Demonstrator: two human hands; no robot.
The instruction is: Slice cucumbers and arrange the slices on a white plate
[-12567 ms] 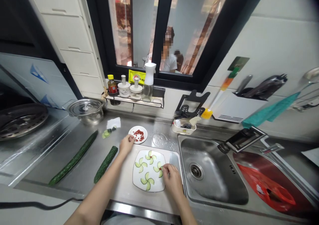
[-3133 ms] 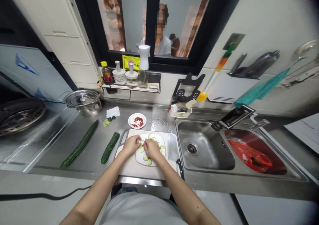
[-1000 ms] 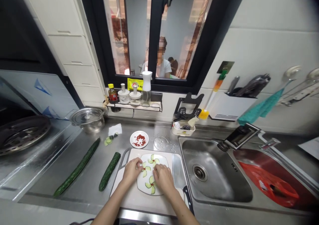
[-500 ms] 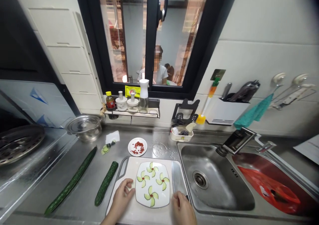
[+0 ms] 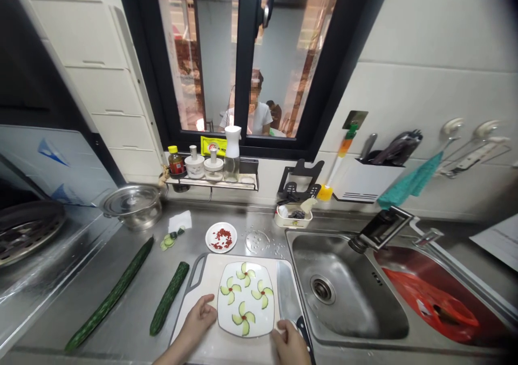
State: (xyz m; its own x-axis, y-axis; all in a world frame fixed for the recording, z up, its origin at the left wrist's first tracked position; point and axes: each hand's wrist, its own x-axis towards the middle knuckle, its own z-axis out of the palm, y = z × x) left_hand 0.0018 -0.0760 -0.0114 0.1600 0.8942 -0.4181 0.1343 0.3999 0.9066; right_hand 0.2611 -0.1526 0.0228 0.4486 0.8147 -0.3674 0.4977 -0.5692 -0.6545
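A white square plate (image 5: pixel 245 328) with a dark rim lies on the white cutting board (image 5: pixel 202 349). It carries several pinwheel flowers of cucumber slices with small red centres. My left hand (image 5: pixel 197 322) is beside the plate's left edge, empty, with thumb and forefinger apart. At the lower right corner of the plate is my right hand (image 5: pixel 290 344), fingers loosely bent and apart; I cannot tell whether they touch the rim. Just right of the plate lies a kitchen knife (image 5: pixel 286 289), its black handle partly behind my right hand.
A long cucumber (image 5: pixel 111 295) and a shorter cucumber piece (image 5: pixel 170 298) lie left of the board. Behind it are a small plate (image 5: pixel 209 241) of red bits and some cucumber scraps (image 5: pixel 167 241). The sink (image 5: pixel 352 289) is at right, a lidded pot (image 5: pixel 133 208) at back left.
My right hand has shifted away from the knife's side toward the plate's lower right corner, uncovering more of the handle. My left hand has dropped slightly. The camera view has shifted a little.
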